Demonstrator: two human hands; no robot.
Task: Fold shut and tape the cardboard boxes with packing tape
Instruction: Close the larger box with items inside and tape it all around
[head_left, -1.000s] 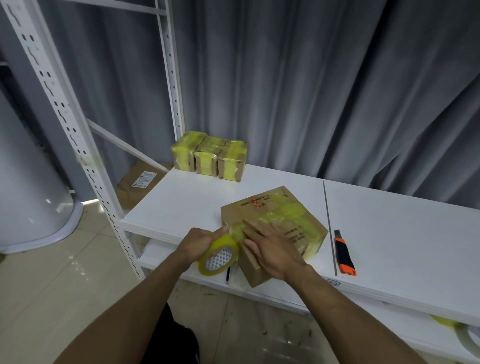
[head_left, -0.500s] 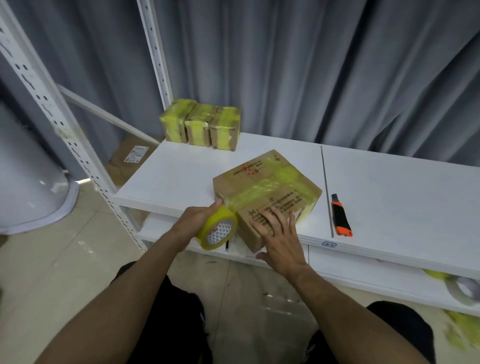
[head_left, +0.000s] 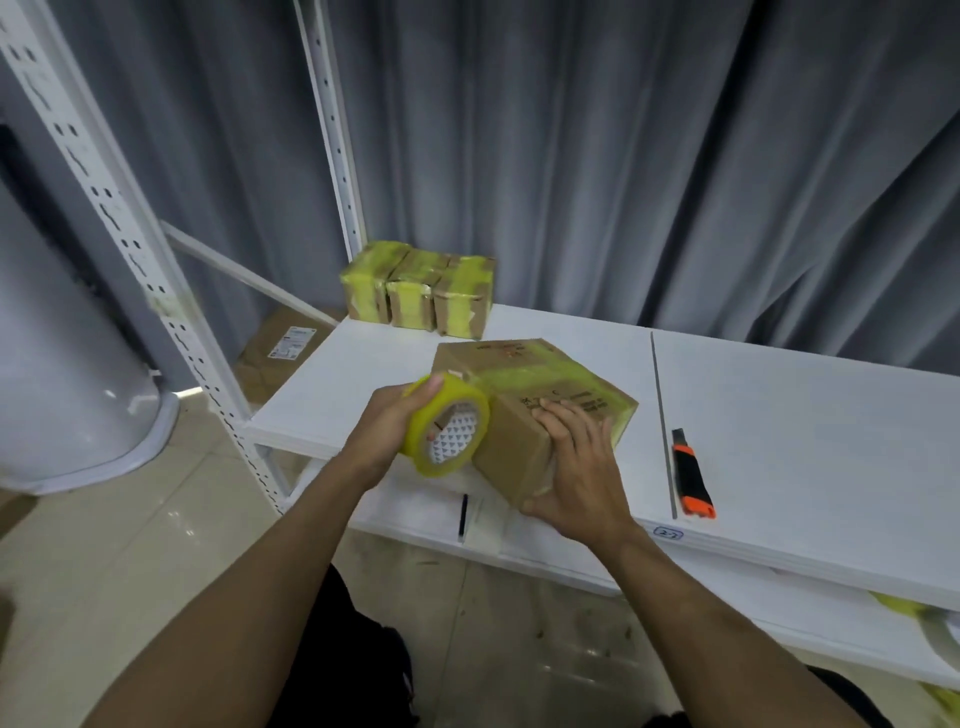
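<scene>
A closed cardboard box with yellow tape across its top sits at the front edge of the white shelf. My left hand grips a roll of yellow packing tape held against the box's near left corner. My right hand holds the box's near end, fingers spread over the top and thumb curled under the front corner. Three small taped boxes stand in a row at the back left of the shelf.
An orange and black utility knife lies on the shelf right of the box. A white perforated rack upright rises at left. Another cardboard box sits on the floor behind it. A lower shelf holds tape rolls at right. Grey curtain behind.
My right hand has slid from the box's top to its near end, thumb now under the corner. The tape roll has moved up against the box's corner.
</scene>
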